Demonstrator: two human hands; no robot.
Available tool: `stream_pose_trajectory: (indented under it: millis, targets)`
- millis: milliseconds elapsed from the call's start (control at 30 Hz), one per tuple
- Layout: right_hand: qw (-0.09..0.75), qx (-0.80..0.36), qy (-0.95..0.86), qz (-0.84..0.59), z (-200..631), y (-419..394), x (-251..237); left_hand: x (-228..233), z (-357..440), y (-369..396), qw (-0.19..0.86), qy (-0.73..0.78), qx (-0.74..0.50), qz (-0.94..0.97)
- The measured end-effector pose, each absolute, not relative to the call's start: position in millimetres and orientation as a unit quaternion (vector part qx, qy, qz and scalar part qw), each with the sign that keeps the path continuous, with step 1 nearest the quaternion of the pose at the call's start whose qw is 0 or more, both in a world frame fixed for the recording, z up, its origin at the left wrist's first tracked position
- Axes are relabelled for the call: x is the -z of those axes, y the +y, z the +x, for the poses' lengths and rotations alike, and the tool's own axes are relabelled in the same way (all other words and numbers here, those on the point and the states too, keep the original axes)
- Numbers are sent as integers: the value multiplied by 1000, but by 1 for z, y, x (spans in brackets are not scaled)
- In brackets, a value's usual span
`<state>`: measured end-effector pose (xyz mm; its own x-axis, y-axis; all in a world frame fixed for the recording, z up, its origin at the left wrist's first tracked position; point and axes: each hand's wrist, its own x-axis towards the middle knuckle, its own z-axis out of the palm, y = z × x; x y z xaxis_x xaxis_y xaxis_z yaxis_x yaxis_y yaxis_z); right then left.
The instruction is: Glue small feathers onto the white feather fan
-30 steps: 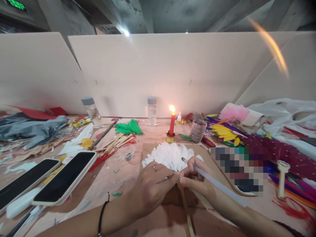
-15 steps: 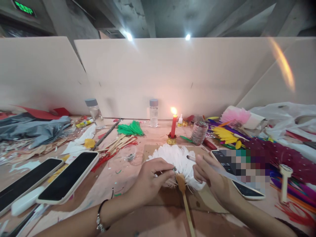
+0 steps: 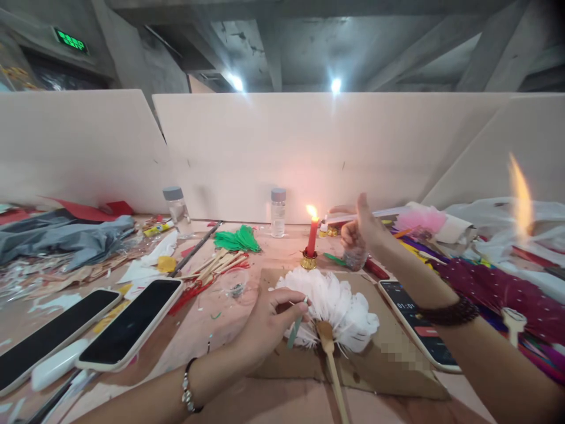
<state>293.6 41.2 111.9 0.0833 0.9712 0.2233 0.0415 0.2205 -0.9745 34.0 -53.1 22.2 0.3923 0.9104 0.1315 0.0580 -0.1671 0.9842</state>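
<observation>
L hand [image 3: 271, 318] pinching low, R hand [image 3: 362, 232] stretched fwd & higher.

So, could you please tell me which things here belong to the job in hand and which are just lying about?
Seemingly in use:
white feathers
wooden handle
cardboard
green strip
translucent stick
lit candle

Seemingly lying about:
green bundle
two dark phones
capped bottles
pink tuft
</observation>
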Motion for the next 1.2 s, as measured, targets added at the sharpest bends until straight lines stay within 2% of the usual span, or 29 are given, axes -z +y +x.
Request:
stream_pose_trajectory:
  millis: [200,500,1200]
  targets:
    - [642,-322,-546,-431,290,59,-110,-15,31,-50,514,373,-399,661]
    - [623,-305,-582,-424,288,53,-96,-12,33,-50,549,404,-384,622]
    - [630,-311,-573,-422,284,59,-90,-12,32,-50,528,391,-399,641]
